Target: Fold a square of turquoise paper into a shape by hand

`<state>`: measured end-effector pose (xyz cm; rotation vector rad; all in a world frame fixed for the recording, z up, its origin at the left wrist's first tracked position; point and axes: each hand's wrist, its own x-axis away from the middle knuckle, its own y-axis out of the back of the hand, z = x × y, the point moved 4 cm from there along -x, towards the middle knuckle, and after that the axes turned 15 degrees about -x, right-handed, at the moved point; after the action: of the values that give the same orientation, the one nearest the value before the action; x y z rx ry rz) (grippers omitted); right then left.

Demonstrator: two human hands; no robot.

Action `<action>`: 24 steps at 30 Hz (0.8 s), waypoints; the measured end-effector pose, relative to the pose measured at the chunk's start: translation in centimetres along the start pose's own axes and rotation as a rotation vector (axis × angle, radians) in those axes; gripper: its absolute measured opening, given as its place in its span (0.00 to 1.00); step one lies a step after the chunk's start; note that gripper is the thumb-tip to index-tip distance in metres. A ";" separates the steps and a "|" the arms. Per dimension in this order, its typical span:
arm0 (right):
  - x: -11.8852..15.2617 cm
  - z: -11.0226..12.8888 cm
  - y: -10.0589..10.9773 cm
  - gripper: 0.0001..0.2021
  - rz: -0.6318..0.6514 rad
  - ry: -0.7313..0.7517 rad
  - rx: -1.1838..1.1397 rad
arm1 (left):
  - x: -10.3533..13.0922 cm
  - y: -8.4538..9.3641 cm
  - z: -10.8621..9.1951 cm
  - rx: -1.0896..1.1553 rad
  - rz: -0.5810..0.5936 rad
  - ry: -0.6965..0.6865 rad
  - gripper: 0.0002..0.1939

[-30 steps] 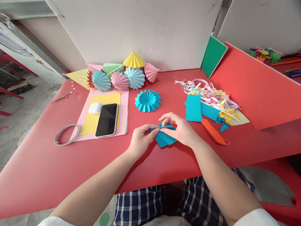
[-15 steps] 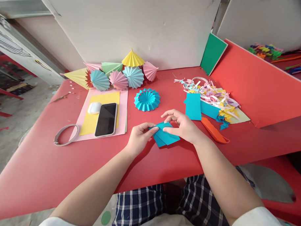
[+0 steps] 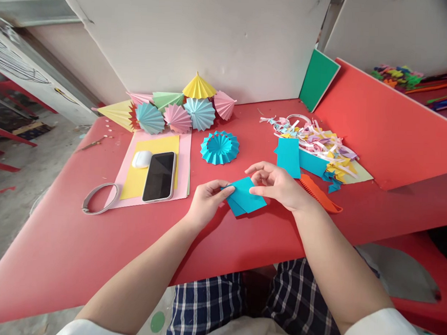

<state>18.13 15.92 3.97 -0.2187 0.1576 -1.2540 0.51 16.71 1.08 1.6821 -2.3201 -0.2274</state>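
Between my two hands are blue paper pieces point(image 3: 248, 195), overlapping and slightly fanned above the red table. My left hand point(image 3: 209, 199) pinches their left corner between thumb and fingers. At their right edge, my right hand point(image 3: 274, 185) has its thumb and curled fingers around the upper right corner. Behind them lies a pleated blue paper ring point(image 3: 220, 148). Flat blue paper sheets point(image 3: 289, 157) rest to the right, beside an orange serrated cutter point(image 3: 320, 194).
A phone point(image 3: 159, 176) and a white case point(image 3: 141, 159) lie on yellow and pink sheets at the left, near a looped strap point(image 3: 99, 198). Folded paper umbrellas point(image 3: 177, 118) stand at the back. Paper scraps point(image 3: 316, 139) are heaped at the right, before a red board point(image 3: 389, 129).
My right hand has shifted slightly right, uncovering more of the top blue piece. My left hand still pinches the corner. The whole view has moved a little.
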 end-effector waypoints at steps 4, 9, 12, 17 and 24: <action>-0.1 0.0 0.6 0.15 -0.008 0.026 -0.054 | -0.3 0.4 0.3 0.015 -0.027 -0.007 0.12; -0.3 0.2 1.6 0.13 -0.145 0.136 -0.081 | -0.6 1.2 0.7 0.016 -0.107 0.019 0.13; -0.4 -0.1 0.7 0.19 -0.101 0.120 0.002 | -0.3 0.8 0.5 -0.014 -0.091 0.016 0.13; -0.4 -0.7 -1.1 0.19 -0.053 0.070 0.261 | 0.2 -0.2 0.0 -0.037 -0.042 -0.006 0.12; -0.3 -0.8 -1.4 0.16 -0.027 0.023 0.215 | 0.4 -0.5 -0.2 -0.040 0.020 -0.023 0.12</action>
<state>16.54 15.73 3.52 -0.0210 0.0394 -1.2904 0.89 16.18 1.16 1.6455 -2.3319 -0.2884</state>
